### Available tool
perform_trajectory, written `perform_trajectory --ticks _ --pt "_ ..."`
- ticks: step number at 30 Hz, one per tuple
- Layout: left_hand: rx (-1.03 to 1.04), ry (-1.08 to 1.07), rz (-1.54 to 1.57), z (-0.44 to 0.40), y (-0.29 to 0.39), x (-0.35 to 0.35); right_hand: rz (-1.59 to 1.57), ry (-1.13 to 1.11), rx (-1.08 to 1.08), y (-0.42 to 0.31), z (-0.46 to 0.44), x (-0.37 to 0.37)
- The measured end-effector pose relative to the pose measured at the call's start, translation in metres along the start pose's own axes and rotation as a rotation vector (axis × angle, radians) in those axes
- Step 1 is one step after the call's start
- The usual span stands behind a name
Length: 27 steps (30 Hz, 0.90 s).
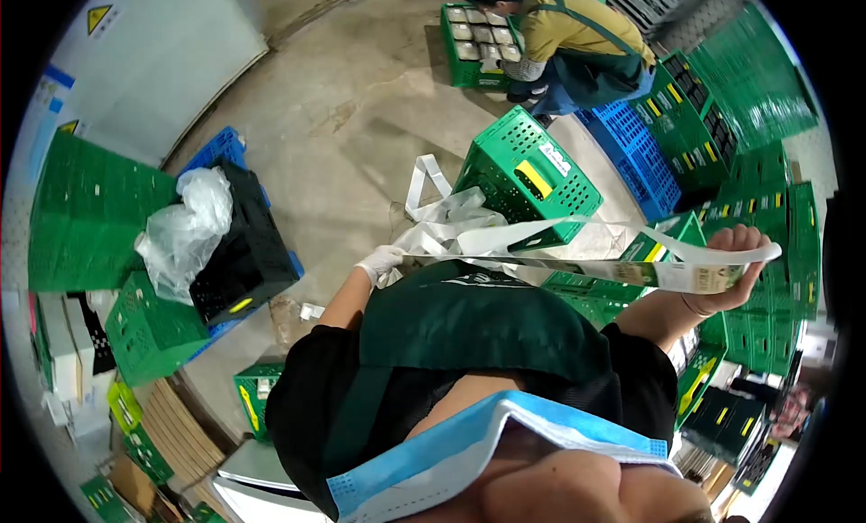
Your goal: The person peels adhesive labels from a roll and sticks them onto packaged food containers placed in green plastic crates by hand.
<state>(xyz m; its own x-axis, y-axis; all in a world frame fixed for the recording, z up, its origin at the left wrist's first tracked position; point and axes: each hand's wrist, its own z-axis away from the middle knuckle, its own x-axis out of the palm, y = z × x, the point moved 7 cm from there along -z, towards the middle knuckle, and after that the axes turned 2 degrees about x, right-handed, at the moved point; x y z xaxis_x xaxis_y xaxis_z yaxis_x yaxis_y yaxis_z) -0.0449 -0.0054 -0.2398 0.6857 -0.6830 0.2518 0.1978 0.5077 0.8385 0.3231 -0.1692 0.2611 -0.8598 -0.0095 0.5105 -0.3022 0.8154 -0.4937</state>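
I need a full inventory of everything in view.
Label strip: one, printed white, between hands
White strips: several, white, floor
Green crates: many, green, floor and both sides
Packs: several, pale, in top-centre crate
Black crate: at least one, black, left
Plastic bag: one, clear, left
Pallets: at least two, blue, left, upper right
Boards: several, brown, lower left
Warning signs: two, yellow, upper left
Co-worker: one, tan top, beside packs
Mask: one, blue-white, bottom
Apron: one, dark green, lower centre
Left hand: one, white-gloved, centre-left
Right hand: one, bare, right
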Motion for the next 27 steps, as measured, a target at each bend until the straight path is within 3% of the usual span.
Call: perform_trajectory --ticks 2,3,4,5,8,9,10,11,12,14,16,20,22,24,25,26,27 --pt "0.018 0.263 0.013 0.030 0.074 -0.023 0.239 0.104 -0.070 -0.020 0.020 -0.018" --pt "0.067 0.077 0.218 0.025 0.089 -0.068 0.744 0.484 -0.127 -0.017 0.036 -0.004" --pt "0.157 0.169 0.113 0.031 0.132 -0.102 0.769 0.526 -0.007 0.004 0.045 -0.015" --pt "0.236 0.205 -0.053 0.018 0.177 -0.115 1.017 0.440 0.059 0.025 0.056 -0.020" --pt "0.381 0.194 -0.424 -0.059 0.265 -0.085 0.933 0.701 0.375 0.061 0.097 -0.071" --pt "0.407 0.170 -0.522 -0.080 0.282 -0.070 0.942 0.515 0.470 0.064 0.085 -0.038" --pt "0.417 0.139 -0.615 -0.099 0.292 -0.050 1.113 0.457 0.519 0.072 0.101 -0.056" --pt "0.421 0.129 -0.695 -0.106 0.299 -0.038 1.009 0.353 0.583 0.075 0.108 -0.040" --pt "0.422 0.091 -0.773 -0.120 0.303 -0.018 1.144 0.316 0.484 0.061 0.110 -0.023" --pt "0.394 0.020 -0.896 -0.156 0.307 0.000 0.941 0.375 0.555 0.088 0.110 -0.028" --pt "0.369 -0.088 -1.001 -0.195 0.312 0.019 0.967 0.379 0.533 0.111 0.104 -0.046" --pt "0.364 -0.261 -1.151 -0.199 0.306 0.053 1.097 0.504 0.547 0.075 0.154 -0.055" --pt "0.358 -0.399 -1.214 -0.186 0.295 0.068 1.134 0.703 0.502 0.044 0.194 -0.072" --pt "0.284 -0.471 -1.415 -0.183 0.281 0.043 1.067 0.817 0.475 0.040 0.210 -0.084" --pt "0.196 -0.415 -1.667 -0.175 0.267 0.013 1.038 0.854 0.533 0.042 0.217 -0.086" --pt "-0.016 -0.146 -2.076 -0.155 0.254 -0.039 1.070 0.785 0.604 0.056 0.213 -0.081" --pt "-0.012 -0.146 -1.982 -0.142 0.243 -0.081 0.994 0.745 0.657 0.073 0.196 -0.053"
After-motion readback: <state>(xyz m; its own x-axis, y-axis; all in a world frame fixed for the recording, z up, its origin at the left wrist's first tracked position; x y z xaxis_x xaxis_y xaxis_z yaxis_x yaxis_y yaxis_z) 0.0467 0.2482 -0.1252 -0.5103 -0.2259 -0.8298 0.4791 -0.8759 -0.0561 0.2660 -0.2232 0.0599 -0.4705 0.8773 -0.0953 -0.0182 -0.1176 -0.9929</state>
